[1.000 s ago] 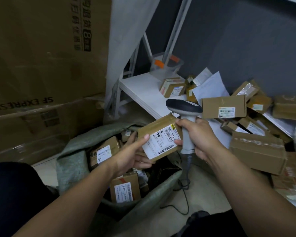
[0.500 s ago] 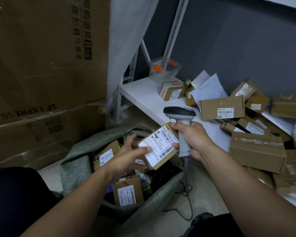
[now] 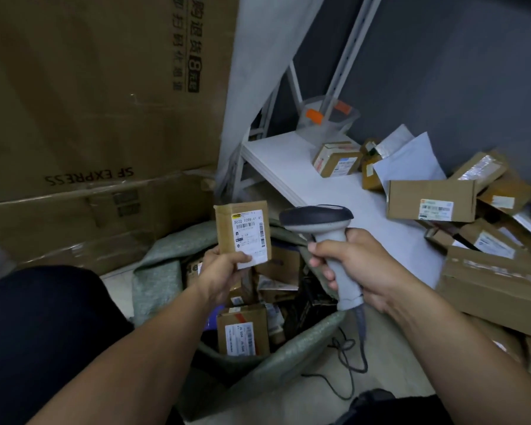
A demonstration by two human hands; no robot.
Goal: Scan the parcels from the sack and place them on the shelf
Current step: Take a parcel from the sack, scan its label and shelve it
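Observation:
My left hand point(image 3: 224, 269) holds a small brown parcel point(image 3: 242, 231) upright by its lower edge, white label facing me. My right hand point(image 3: 354, 265) grips the grey handle of a barcode scanner point(image 3: 322, 223), whose dark head sits just right of the parcel. Below both hands the grey-green sack point(image 3: 166, 286) lies open with several labelled parcels inside, one point(image 3: 242, 329) near its front. The white shelf point(image 3: 292, 167) runs back and right behind the scanner, with several brown parcels piled on it.
Large stacked cardboard boxes point(image 3: 89, 102) fill the left. A clear plastic container point(image 3: 325, 118) stands at the shelf's far end beside the metal upright. The scanner's cable point(image 3: 350, 357) loops on the floor. A big brown box point(image 3: 494, 286) sits close to my right forearm.
My left hand has turned the parcel from tilted to upright and moved it left, away from the scanner. My right hand with the scanner has lowered slightly.

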